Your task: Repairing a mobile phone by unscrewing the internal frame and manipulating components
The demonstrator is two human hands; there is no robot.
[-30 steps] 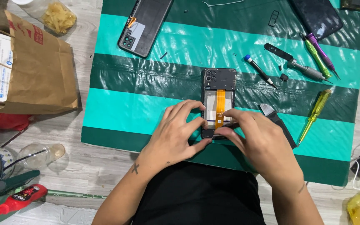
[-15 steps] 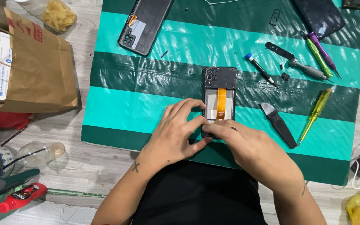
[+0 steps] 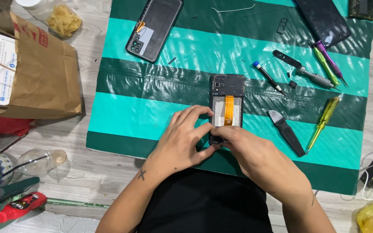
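An opened phone (image 3: 226, 97) lies back-up on a green striped mat (image 3: 160, 103), its orange flex cable and camera block showing. My left hand (image 3: 182, 140) curls around the phone's lower left edge and holds it. My right hand (image 3: 255, 157) covers the phone's bottom end with pinched fingertips pressing there; whatever sits under them is hidden. A black utility knife (image 3: 286, 131) lies just right of my right hand.
A detached phone back cover (image 3: 154, 28) lies at the mat's upper left, a dark phone (image 3: 324, 19) at upper right. Screwdrivers and pry tools (image 3: 322, 69), one yellow (image 3: 322, 123), lie at right. A brown paper bag (image 3: 31, 71), plastic bottle (image 3: 44, 159) and red tube (image 3: 18, 207) sit left.
My right hand has slid left onto the phone's bottom end, uncovering the black knife. My left hand stays on the phone's left edge.
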